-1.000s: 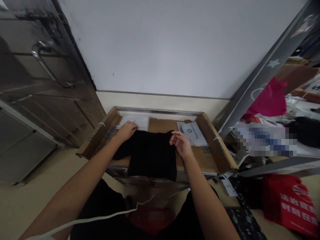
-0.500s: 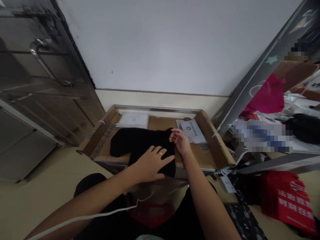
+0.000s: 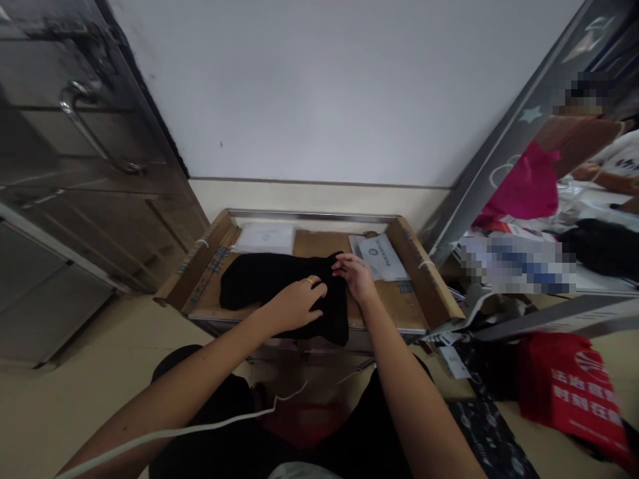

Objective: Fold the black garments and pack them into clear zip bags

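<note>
A black cloth piece [image 3: 257, 281], dark and soft like a folded garment, lies across the cardboard-lined tray; its exact kind cannot be made out. My left hand [image 3: 297, 305], with a gold ring, rests on the middle of the cloth, its fingers bent and closed into the fabric. At the cloth's upper right corner, my right hand [image 3: 355, 278] has its fingertips drawn together on the edge. The cloth's near right part hangs at the tray's front edge.
A white packet [image 3: 264, 237] lies at the tray's back left, and a printed plastic packet [image 3: 384, 258] at the right. Cardboard walls [image 3: 424, 273] flank the tray. A red bag [image 3: 574, 392] lies on the floor at right; a white cable [image 3: 200, 429] crosses my lap.
My left hand has gone from spread fingers to bent ones on the cloth. My right hand has shifted slightly left onto the corner. The cloth's near edge has moved up a little.
</note>
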`<state>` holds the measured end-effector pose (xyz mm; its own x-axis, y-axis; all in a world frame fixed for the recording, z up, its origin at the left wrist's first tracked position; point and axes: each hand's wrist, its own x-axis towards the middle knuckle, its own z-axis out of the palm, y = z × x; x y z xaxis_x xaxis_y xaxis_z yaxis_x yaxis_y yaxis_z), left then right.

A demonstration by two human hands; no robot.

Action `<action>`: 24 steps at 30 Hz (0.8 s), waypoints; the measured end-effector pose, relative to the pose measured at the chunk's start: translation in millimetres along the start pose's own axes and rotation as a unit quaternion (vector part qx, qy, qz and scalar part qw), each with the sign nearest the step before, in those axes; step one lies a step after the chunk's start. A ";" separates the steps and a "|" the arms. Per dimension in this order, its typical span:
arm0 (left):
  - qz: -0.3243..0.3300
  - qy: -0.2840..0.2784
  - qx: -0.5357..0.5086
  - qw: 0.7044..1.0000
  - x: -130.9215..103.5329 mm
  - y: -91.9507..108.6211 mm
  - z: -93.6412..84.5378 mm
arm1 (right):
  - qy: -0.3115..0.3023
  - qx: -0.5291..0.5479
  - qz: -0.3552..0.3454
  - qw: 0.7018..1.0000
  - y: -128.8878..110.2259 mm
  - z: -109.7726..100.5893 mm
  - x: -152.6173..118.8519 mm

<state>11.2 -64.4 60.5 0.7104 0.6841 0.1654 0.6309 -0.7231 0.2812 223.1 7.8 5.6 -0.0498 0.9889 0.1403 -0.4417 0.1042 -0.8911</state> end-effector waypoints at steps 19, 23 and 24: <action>-0.198 0.298 -0.289 0.888 30.2 -56.1 -77.3 | -0.105 -0.242 -0.017 0.964 -3.2 4.0 -13.0; -0.228 0.288 -0.370 0.854 25.9 -61.8 -82.8 | -0.005 -0.061 -0.011 0.998 -10.8 2.7 -18.0; -0.234 0.283 -0.379 0.850 24.3 -62.7 -80.5 | 0.031 -0.019 -0.005 0.999 -13.9 2.0 -17.1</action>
<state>-36.2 5.3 123.0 0.0378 0.9711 0.2355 0.2691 -0.2369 0.9335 228.3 -10.8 16.5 0.0102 0.9923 0.1235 -0.4078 0.1169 -0.9056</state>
